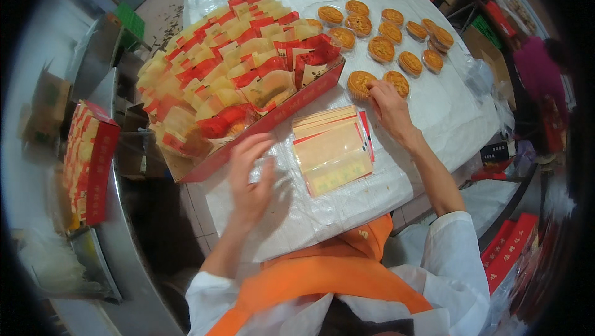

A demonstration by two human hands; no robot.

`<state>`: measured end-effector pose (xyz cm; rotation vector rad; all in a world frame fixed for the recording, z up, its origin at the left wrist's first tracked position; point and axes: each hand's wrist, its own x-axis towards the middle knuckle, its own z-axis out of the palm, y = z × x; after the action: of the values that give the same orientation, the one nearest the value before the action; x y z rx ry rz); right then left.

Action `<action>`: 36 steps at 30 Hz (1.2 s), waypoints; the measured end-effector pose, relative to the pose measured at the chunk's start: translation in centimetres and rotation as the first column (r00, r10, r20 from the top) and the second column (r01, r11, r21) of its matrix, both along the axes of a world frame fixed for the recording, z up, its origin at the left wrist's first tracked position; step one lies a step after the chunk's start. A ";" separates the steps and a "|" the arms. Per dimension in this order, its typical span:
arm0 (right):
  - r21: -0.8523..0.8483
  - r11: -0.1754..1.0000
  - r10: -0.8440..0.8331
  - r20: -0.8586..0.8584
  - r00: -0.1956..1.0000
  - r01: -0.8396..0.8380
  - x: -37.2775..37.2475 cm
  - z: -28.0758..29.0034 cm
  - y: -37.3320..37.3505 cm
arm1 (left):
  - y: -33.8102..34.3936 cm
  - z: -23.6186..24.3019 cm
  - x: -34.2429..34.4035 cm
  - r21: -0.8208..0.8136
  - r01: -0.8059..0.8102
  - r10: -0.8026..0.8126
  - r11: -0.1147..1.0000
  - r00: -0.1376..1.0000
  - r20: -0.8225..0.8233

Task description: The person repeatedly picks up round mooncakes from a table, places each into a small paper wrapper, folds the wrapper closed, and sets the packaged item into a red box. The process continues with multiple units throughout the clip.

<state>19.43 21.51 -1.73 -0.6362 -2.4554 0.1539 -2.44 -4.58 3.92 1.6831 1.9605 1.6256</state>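
- Right hand (390, 108): fingertips touch one of two nearer mooncakes (358, 83); gripped or not, cannot tell.
- Left hand (251, 178): loosely curled, empty, beside one red carton (294, 102).
- One bag stack (328, 150) near the tabletop's (446, 104) near edge.
- About thirteen farther mooncakes (381, 50), toward its right edge.

Two red boxes (297, 102) of packets (266, 91), one pile of flat pouches (334, 150) — and at least fourteen round cakes (409, 63).

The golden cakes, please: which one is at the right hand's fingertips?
The left cake of the closest pair; only its edge is at the right hand's fingertips.
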 end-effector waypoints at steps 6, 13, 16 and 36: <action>0.022 0.994 0.106 -0.143 0.984 -0.104 2.7 3.4 -6.5 | 7.9 -2.2 6.3 -0.119 0.490 0.075 0.864 0.107 0.991; 0.236 0.940 0.250 0.015 0.968 -0.246 5.1 4.4 -11.7 | 9.1 -2.5 8.1 -0.006 0.564 -0.119 0.825 0.185 0.976; 0.273 0.945 0.174 0.051 0.983 -0.182 4.9 3.8 -12.5 | 8.2 -2.7 8.8 -0.061 0.529 -0.067 0.847 0.221 0.973; -0.856 0.461 -0.442 -0.450 0.776 -0.235 8.1 2.4 -9.4 | 8.2 -9.6 10.1 -0.301 0.085 -0.198 0.950 0.909 -0.367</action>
<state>27.49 12.14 0.64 -0.9605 -1.4699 1.4561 7.70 3.62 -5.63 2.0956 2.0449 0.9569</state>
